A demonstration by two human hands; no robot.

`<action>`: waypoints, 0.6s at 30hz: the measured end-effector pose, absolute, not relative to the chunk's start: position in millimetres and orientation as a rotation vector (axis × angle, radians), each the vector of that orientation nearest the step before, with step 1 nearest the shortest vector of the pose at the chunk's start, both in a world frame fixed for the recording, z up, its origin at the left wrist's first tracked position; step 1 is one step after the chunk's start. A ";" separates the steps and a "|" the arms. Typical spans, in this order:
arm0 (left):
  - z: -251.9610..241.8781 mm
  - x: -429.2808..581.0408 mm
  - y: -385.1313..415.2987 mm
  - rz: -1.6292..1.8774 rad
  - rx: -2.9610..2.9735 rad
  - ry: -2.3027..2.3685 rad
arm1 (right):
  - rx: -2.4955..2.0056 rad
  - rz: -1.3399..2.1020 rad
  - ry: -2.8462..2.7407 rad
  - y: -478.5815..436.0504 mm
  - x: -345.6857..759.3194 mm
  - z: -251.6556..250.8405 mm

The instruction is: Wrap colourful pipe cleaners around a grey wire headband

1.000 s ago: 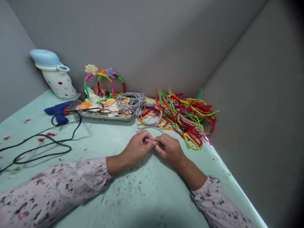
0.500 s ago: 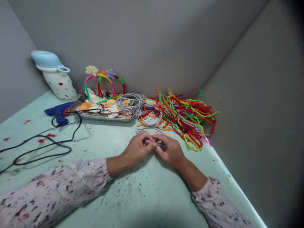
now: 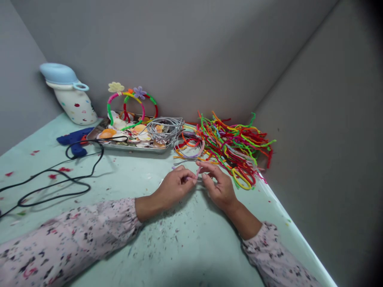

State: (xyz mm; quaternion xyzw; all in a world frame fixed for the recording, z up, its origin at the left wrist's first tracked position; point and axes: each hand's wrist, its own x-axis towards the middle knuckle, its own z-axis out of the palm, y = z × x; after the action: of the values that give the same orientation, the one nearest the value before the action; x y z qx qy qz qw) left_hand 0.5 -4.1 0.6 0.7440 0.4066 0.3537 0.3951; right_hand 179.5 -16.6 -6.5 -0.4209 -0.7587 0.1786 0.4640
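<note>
Both of my hands rest on the pale green table (image 3: 185, 247), fingertips meeting near its middle. My left hand (image 3: 173, 186) is closed, pinching a thin pale purple pipe cleaner (image 3: 196, 174). My right hand (image 3: 220, 187) pinches the same pipe cleaner from the other side with thumb and forefinger, its other fingers curled. Just beyond my fingers lies a heap of coloured pipe cleaners (image 3: 233, 143) in red, green, yellow and orange.
A metal tray (image 3: 119, 146) with shells, grey headbands (image 3: 163, 127) and two wrapped headbands with flowers (image 3: 130, 99) sits at the back. A blue glue gun (image 3: 73, 139) with a black cord (image 3: 54, 177) lies at left, near a spotted jug (image 3: 70, 95). Grey walls close in behind and right.
My right hand has lifted its fingers slightly and shifted a little to the right along the pipe cleaner. My left hand has stayed in place.
</note>
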 end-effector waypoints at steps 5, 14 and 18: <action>0.7 0.2 -4.7 0.873 1.924 1.028 | -1.007 0.431 -1.818 -17.2 177.5 -6.5; -0.5 -0.4 -3.4 0.870 1.947 1.026 | -1.006 0.289 -1.864 -14.9 179.4 -1.9; -0.5 -0.9 -3.9 0.876 1.934 1.020 | -1.010 0.342 -1.919 -13.1 178.3 -1.0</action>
State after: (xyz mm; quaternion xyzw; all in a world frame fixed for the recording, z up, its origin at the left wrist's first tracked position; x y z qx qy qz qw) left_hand -0.9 -3.9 -0.5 0.7586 0.4000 0.3434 0.3829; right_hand 178.3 -13.1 -1.0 -0.4094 -0.7782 0.1387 0.4555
